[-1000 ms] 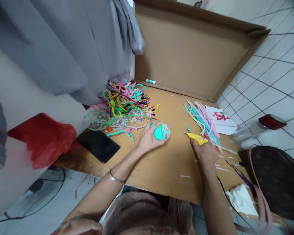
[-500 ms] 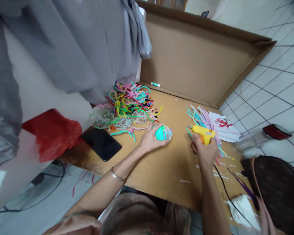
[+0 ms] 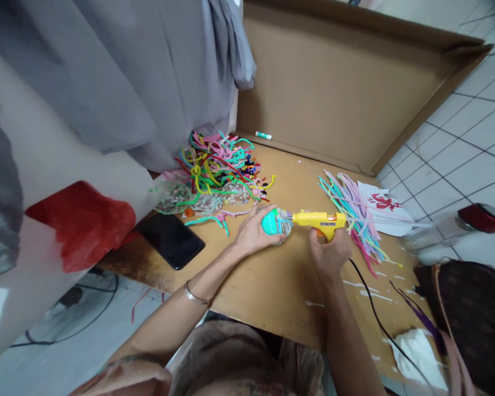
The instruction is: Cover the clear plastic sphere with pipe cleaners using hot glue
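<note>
My left hand (image 3: 253, 228) is wrapped round a ball (image 3: 271, 223) covered partly in turquoise and pale strips, held above the brown work surface. In my right hand (image 3: 330, 250) is a yellow hot glue gun (image 3: 313, 219), its nozzle pointing left and at the ball's right side. I cannot tell whether the tip touches the ball. A clear glue stick (image 3: 390, 222) juts from the gun's back, and its black cord runs down to the right. Behind that hand lies a bundle of pastel pipe cleaners (image 3: 346, 201).
A tangled heap of colourful pipe cleaners (image 3: 214, 165) lies back left, beside clear patterned balls (image 3: 208, 203). A black phone (image 3: 172, 241) is at the left edge. On the right are a red-lidded jar (image 3: 457, 223), a brown bag (image 3: 470, 313) and white tissue (image 3: 418, 357). Cardboard (image 3: 338, 82) stands behind.
My right hand has brought the glue gun left and turned it level, so its nozzle is now at the ball. My left hand keeps hold of the ball in nearly the same spot.
</note>
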`<state>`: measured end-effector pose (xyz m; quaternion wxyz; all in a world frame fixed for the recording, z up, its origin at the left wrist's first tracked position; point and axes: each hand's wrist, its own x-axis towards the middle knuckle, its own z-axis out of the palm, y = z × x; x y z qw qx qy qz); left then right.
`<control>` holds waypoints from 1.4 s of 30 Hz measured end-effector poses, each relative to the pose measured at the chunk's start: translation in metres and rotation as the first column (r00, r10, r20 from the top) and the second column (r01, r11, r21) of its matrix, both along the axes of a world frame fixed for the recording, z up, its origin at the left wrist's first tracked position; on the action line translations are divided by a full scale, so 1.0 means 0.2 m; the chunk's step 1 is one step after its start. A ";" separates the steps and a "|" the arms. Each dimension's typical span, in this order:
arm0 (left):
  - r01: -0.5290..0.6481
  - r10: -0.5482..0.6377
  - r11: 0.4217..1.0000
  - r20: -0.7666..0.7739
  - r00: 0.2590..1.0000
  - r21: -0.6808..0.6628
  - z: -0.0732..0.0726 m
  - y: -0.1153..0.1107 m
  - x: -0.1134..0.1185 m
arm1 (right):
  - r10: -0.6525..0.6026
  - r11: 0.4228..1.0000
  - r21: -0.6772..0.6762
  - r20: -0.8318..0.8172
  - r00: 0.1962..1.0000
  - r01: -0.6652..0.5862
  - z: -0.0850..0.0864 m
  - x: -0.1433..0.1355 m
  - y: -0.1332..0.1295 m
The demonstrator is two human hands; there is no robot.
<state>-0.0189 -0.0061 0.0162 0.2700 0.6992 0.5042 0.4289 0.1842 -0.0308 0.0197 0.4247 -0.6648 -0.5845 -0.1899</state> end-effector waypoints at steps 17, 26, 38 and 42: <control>0.027 -0.027 1.000 -0.001 1.000 0.009 0.00 -0.01 0.00 | 0.098 0.995 -0.027 0.037 0.994 -0.097 -0.03 -0.03 0.01; 0.018 -0.018 1.000 -0.008 1.000 0.008 -0.01 0.00 0.01 | 0.070 0.997 0.010 0.091 0.993 -0.071 -0.05 -0.03 0.01; 0.027 -0.027 0.999 -0.007 1.000 0.024 -0.01 0.00 0.00 | 0.053 0.999 -0.007 0.102 0.993 -0.052 -0.05 -0.03 0.01; 0.032 -0.033 0.999 0.003 0.999 0.021 -0.01 0.00 0.00 | 0.062 0.998 0.000 0.125 0.990 -0.063 -0.04 -0.02 0.01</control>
